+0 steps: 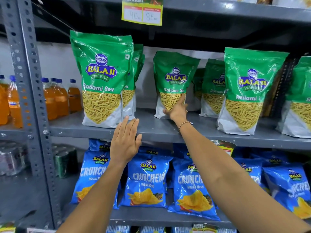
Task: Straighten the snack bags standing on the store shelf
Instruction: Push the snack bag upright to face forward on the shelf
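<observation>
A: Green all along the middle shelf (159,130) — Ratlami Sev bags standing in rows, front to back. R hand (178,109) is reaching in, on the lower front of the center bag (173,84)

B: Gripping it?

A: Looks like it. Thumb's across the bottom front, other fingers (182,100) run up the bag's right edge, spread apart. Can't tell if they wrap behind. Beaded bracelet (185,124) on that wrist

B: How's the bag sitting?

A: Set well back on the shelf, tilted a bit, top leaning right. Big bag at front left (102,78) is upright near the shelf edge w/ more bags tucked behind it. Another large one front right (249,91), also near the edge

B: L hand?

A: L hand (125,142) is flat and empty, palm fwd, fingers straight and close together, thumb out to the side. Fingertips just by the bottom right corner of the front-left bag; contact unclear

B: Surroundings?

A: Blue Crunchem bags (146,179) on the shelf below, orange drink bottles (57,98) in the next bay left, yellow price tag (142,12) hanging from the shelf above
</observation>
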A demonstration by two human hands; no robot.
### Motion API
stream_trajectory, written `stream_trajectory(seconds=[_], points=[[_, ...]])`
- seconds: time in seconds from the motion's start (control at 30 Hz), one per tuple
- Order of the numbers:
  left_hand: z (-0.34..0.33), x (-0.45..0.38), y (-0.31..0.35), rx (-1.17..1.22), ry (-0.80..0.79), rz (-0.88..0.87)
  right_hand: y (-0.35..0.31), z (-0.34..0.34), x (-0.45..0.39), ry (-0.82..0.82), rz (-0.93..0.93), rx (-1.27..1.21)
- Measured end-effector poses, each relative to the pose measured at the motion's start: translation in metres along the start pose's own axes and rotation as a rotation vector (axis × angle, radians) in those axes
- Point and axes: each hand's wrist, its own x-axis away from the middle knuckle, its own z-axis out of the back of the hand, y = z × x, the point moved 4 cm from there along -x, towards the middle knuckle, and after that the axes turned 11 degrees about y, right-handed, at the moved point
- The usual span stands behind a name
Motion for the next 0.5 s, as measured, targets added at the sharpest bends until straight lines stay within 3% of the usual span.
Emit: stream_trajectory(seconds=[0.5], points=[[0.004, -0.002, 0.000, 0.021, -0.103, 0.026, -0.002, 0.032, 0.040, 0.038, 0.024, 0.000]])
